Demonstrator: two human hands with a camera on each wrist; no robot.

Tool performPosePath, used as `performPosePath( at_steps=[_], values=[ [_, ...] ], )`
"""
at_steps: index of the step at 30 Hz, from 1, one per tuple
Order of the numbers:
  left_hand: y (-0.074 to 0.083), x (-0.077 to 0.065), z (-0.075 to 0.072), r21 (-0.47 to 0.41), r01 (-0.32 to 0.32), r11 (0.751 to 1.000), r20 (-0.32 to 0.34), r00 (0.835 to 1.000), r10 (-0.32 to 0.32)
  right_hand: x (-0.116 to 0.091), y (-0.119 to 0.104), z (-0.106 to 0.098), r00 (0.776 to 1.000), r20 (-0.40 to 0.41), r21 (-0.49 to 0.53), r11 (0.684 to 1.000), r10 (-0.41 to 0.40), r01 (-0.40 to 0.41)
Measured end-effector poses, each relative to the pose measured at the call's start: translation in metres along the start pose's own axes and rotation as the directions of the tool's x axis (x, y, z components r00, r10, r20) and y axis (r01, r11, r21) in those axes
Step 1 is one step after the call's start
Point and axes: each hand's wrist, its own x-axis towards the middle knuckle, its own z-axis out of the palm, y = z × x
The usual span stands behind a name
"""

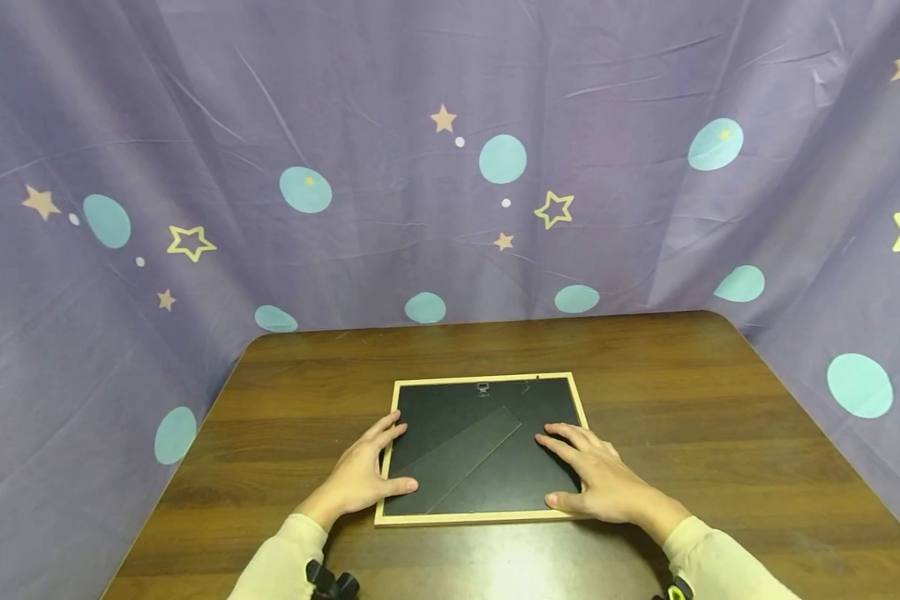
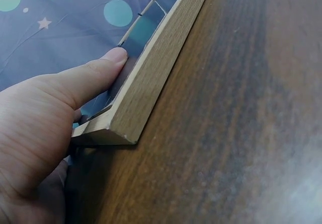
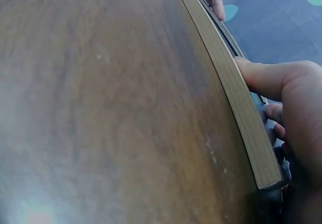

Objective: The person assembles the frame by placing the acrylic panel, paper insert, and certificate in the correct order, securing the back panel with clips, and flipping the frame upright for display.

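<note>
A picture frame (image 1: 487,518) with a pale wooden border lies face down on the table, its black backing board (image 1: 438,408) facing up. A slanted stand leg (image 1: 468,457) lies flat on the board, and a small metal hanger (image 1: 483,387) sits near the far edge. My left hand (image 1: 360,471) rests at the frame's left side, fingers spread and thumb over the board. At the right side, my right hand (image 1: 603,475) lies across the border with its fingertips on the board. Close up, the left thumb (image 2: 108,63) and right thumb (image 3: 259,78) reach over the near wooden edge.
The brown wooden table (image 1: 682,400) extends around the frame on all sides. A purple curtain (image 1: 390,250) with stars and dots hangs behind and along both sides of it. Dark straps with small devices (image 1: 332,581) are worn at the wrists.
</note>
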Motion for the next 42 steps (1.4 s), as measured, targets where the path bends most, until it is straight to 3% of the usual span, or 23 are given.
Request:
performPosePath(
  at_steps=[37,42],
  values=[
    [-0.0005,-0.0034,-0.0027,-0.004,-0.014,1.000,-0.023,1.000,0.014,0.0016,0.0038,0.0029,0.999,-0.006,0.056,0.997,-0.045,0.046],
    [-0.0015,-0.0006,0.0003,-0.007,-0.006,1.000,-0.006,1.000,0.006,-0.0013,0.0078,0.0017,0.999,-0.023,0.099,0.994,-0.050,0.052]
  ],
)
